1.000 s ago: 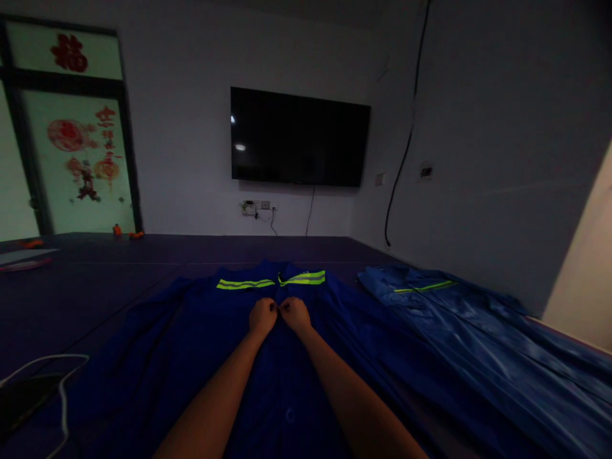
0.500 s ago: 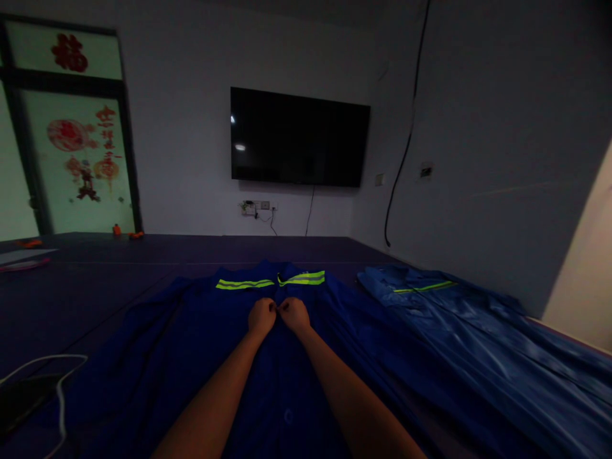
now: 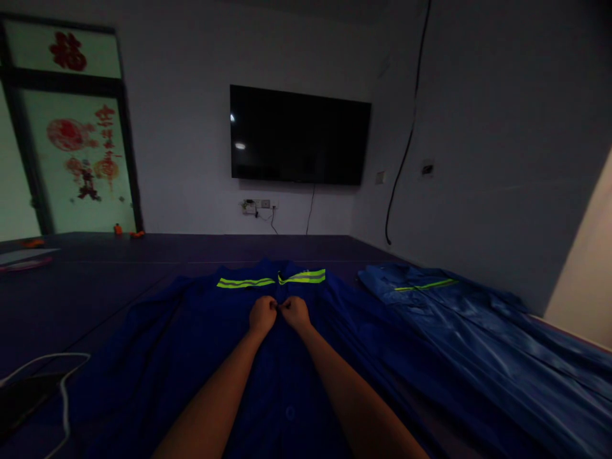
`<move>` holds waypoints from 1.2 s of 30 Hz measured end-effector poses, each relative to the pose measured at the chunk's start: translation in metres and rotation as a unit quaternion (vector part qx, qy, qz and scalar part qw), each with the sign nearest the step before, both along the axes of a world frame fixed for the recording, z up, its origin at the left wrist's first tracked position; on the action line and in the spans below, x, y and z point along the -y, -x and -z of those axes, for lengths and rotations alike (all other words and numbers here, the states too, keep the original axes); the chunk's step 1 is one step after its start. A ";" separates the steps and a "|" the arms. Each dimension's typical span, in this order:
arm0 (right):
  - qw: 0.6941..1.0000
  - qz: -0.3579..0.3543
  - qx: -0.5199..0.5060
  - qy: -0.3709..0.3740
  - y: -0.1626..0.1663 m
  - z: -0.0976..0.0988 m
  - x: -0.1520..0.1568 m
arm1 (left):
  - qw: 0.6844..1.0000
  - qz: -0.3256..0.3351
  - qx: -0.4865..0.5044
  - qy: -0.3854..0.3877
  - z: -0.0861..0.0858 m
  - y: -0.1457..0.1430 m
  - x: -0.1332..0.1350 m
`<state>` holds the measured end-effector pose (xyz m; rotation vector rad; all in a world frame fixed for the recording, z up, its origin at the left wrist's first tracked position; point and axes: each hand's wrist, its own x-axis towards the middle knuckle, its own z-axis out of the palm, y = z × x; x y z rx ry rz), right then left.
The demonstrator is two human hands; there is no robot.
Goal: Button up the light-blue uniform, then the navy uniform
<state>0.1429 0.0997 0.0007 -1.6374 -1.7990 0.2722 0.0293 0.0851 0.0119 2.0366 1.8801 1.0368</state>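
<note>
Dark-blue jacket [image 3: 283, 376]: spread flat below the television [image 3: 300, 135], collar toward it.
Left hand [image 3: 262, 313]: fingers curled, pinching the jacket's front below the television; exact part hidden.
Right hand [image 3: 295, 312]: pinching the same front there.
Lighter blue garment [image 3: 463, 338]: lower right of the television.

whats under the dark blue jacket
The dark blue jacket lies on a dark purple surface, which shows past its collar and along its left edge in the view. The part directly beneath is covered by fabric, so I can't tell whether anything else is there.
</note>
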 end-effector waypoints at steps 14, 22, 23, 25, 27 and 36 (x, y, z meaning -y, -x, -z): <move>1.000 -0.019 -0.005 0.001 -0.002 -0.002 0.000 | 1.000 -0.008 -0.022 0.018 0.003 0.001 -0.003; 1.000 -0.017 -0.007 -0.007 -0.002 -0.001 -0.001 | 1.000 -0.006 -0.029 0.000 0.003 0.001 -0.003; 1.000 -0.016 -0.007 -0.007 -0.002 -0.001 -0.001 | 1.000 -0.007 -0.028 -0.002 0.002 0.001 -0.002; 1.000 -0.015 -0.011 -0.009 -0.002 -0.001 -0.001 | 1.000 -0.008 -0.025 -0.005 0.001 0.001 -0.001; 1.000 -0.020 -0.016 -0.011 -0.002 -0.001 -0.001 | 1.000 -0.006 -0.024 -0.006 0.001 0.000 0.000; 1.000 -0.011 -0.009 -0.012 -0.003 0.001 -0.006 | 1.000 0.002 -0.027 -0.014 0.001 0.000 -0.001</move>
